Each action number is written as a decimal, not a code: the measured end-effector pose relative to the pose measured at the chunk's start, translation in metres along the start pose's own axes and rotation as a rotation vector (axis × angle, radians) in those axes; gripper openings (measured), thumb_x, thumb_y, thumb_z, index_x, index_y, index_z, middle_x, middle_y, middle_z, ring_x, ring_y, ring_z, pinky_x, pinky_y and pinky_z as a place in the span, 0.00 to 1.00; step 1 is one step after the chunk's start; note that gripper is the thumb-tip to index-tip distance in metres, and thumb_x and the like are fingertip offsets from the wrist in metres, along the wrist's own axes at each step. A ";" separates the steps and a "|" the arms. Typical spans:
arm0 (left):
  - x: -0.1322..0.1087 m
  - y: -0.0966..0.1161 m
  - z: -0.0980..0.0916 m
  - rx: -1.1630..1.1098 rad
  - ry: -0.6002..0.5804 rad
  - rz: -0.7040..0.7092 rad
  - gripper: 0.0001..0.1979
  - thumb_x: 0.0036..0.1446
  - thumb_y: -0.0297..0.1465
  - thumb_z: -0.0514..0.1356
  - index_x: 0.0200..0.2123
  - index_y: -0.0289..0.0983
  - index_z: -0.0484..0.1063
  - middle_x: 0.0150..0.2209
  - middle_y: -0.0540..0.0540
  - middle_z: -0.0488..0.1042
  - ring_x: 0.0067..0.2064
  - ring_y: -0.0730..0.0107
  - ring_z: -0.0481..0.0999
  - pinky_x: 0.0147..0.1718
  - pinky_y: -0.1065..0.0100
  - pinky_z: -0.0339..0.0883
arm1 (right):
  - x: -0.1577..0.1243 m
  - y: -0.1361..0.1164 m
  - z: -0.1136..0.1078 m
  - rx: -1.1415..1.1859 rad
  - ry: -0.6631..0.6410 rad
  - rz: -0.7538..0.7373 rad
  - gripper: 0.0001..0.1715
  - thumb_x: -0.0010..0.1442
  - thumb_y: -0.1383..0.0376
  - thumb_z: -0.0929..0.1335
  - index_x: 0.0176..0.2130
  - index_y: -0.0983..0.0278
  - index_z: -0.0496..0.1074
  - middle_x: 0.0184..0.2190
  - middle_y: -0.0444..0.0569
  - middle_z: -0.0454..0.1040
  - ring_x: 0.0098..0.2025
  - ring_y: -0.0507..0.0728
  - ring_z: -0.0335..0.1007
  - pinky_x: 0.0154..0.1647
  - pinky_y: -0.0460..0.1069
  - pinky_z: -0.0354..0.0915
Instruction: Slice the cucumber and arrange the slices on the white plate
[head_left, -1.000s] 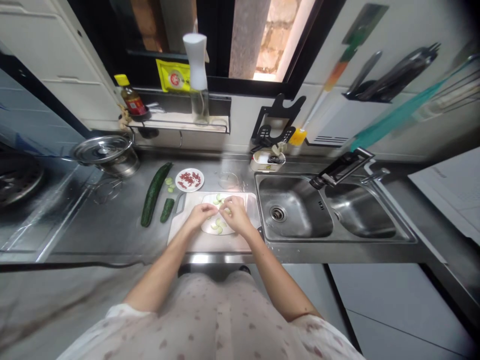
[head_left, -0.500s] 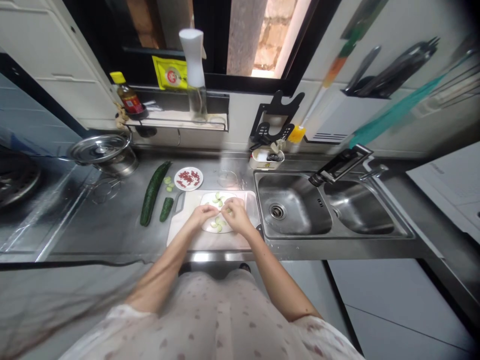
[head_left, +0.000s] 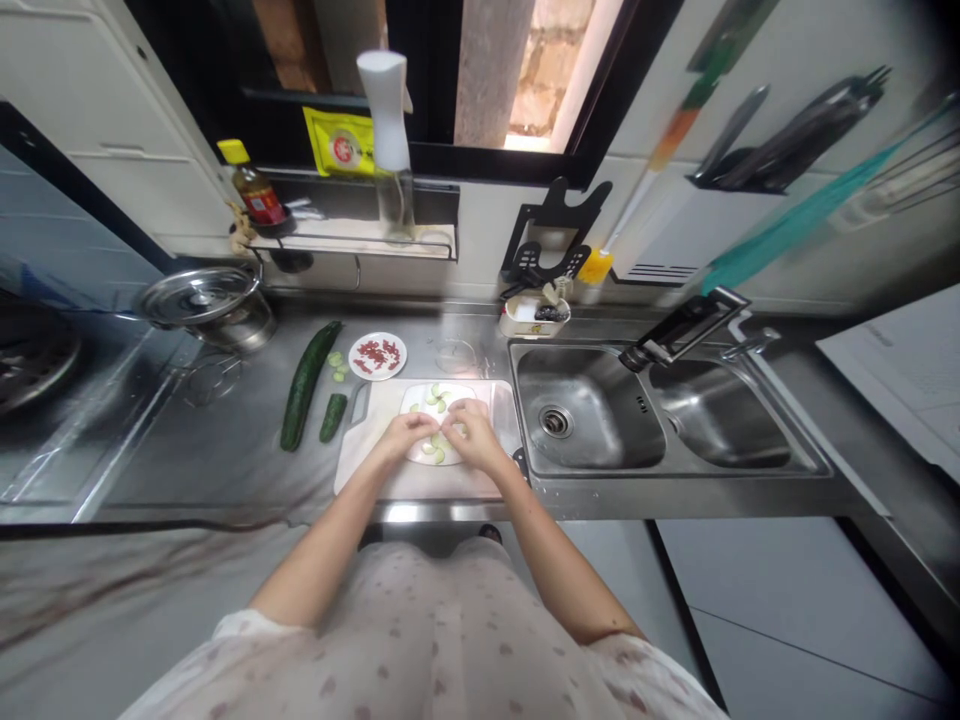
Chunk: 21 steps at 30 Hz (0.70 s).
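Observation:
A white plate (head_left: 420, 394) lies on a pale cutting board (head_left: 397, 485), with light green cucumber slices (head_left: 437, 399) set out in curved, pinwheel-like groups. Over the plate's middle, my left hand (head_left: 403, 434) has thumb and fingers pinched together. Opposite it, my right hand (head_left: 474, 438) is also closed in a pinch, its fingertips almost meeting the left ones. Whatever sits between the fingertips is too small to make out. Part of the plate is hidden under both hands. A small white dish (head_left: 378, 371) of chopped red pieces stands beyond the board.
Left of the board lie a long cucumber (head_left: 306, 392), a short cucumber piece (head_left: 333, 418) and several cut slices (head_left: 337, 367). A lidded steel pot (head_left: 225, 315) stands farther left. To the right is a double sink (head_left: 592, 420) with a black faucet (head_left: 667, 335).
Both hands stay over the plate and have shifted only slightly, the left a little lower. A slice at the plate's left side now shows more clearly. The surrounding items are unmoved.

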<state>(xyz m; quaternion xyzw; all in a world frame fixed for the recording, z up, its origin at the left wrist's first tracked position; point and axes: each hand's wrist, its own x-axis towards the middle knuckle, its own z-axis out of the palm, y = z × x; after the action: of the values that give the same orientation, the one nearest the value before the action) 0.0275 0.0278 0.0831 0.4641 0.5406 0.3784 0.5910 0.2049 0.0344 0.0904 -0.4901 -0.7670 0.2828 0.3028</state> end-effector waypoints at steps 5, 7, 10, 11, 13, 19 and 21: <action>0.001 -0.013 -0.004 0.060 0.153 0.050 0.14 0.46 0.38 0.65 0.35 0.35 0.76 0.35 0.44 0.78 0.39 0.64 0.75 0.42 0.66 0.66 | -0.003 0.005 0.007 -0.032 -0.006 0.016 0.07 0.58 0.64 0.67 0.30 0.61 0.74 0.42 0.50 0.68 0.49 0.59 0.59 0.53 0.55 0.57; 0.000 -0.019 -0.006 0.180 0.205 0.052 0.13 0.47 0.36 0.63 0.35 0.35 0.76 0.35 0.45 0.78 0.39 0.65 0.75 0.41 0.67 0.66 | -0.005 0.008 0.011 -0.070 -0.020 0.020 0.08 0.59 0.64 0.66 0.29 0.61 0.73 0.41 0.50 0.68 0.48 0.60 0.58 0.53 0.55 0.57; -0.003 -0.029 -0.007 0.418 0.235 0.035 0.11 0.49 0.34 0.62 0.37 0.36 0.75 0.35 0.46 0.78 0.38 0.64 0.74 0.40 0.66 0.65 | -0.009 0.013 0.018 -0.145 -0.049 0.027 0.08 0.59 0.64 0.66 0.29 0.62 0.73 0.41 0.51 0.68 0.48 0.61 0.57 0.52 0.56 0.56; -0.004 -0.031 -0.006 0.495 0.233 0.031 0.11 0.50 0.34 0.62 0.37 0.37 0.75 0.35 0.46 0.78 0.37 0.64 0.74 0.40 0.66 0.64 | -0.010 0.015 0.021 -0.170 -0.059 0.028 0.08 0.59 0.64 0.66 0.30 0.62 0.73 0.42 0.52 0.68 0.48 0.61 0.56 0.52 0.57 0.56; -0.005 -0.036 -0.005 0.631 0.222 0.031 0.09 0.51 0.33 0.62 0.37 0.38 0.75 0.35 0.47 0.78 0.38 0.64 0.74 0.41 0.66 0.63 | -0.014 0.019 0.027 -0.214 -0.082 0.021 0.08 0.59 0.64 0.66 0.31 0.62 0.73 0.42 0.52 0.68 0.48 0.62 0.55 0.52 0.58 0.55; -0.008 -0.039 0.004 0.879 0.192 0.009 0.08 0.54 0.35 0.60 0.37 0.40 0.75 0.36 0.46 0.76 0.41 0.60 0.72 0.42 0.65 0.60 | -0.020 0.025 0.041 -0.295 -0.125 0.008 0.09 0.60 0.63 0.65 0.31 0.62 0.73 0.42 0.53 0.67 0.48 0.62 0.53 0.51 0.59 0.53; -0.008 -0.038 0.007 0.927 0.177 -0.002 0.08 0.54 0.34 0.60 0.37 0.40 0.75 0.37 0.45 0.76 0.43 0.59 0.71 0.43 0.64 0.59 | -0.020 0.026 0.042 -0.316 -0.145 0.009 0.10 0.61 0.63 0.65 0.32 0.63 0.74 0.43 0.53 0.67 0.48 0.62 0.53 0.51 0.59 0.52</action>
<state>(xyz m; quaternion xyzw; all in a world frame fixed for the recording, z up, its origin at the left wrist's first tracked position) 0.0313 0.0088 0.0490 0.6446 0.7012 0.1347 0.2733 0.1953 0.0192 0.0398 -0.5132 -0.8195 0.1949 0.1646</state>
